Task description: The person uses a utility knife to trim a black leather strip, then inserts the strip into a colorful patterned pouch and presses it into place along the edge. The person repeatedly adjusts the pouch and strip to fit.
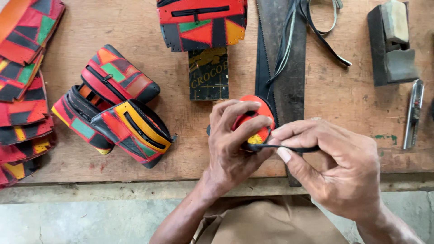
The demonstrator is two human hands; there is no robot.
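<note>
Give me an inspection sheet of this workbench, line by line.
Surface: worn wooden bench, scuffed and stained.
Job's things: small red and orange patchwork pouch in the left hand; black lace strip pinched by the right hand.
Clutter: three finished zip pouches, stacked patchwork panels, another pouch at the top edge, dark cutting mat strip, grey block, metal utility knife.
Grippers: both hands closed on the work.
Cables: nothing seen; only loose black laces.
Surroundings: concrete floor below.
</note>
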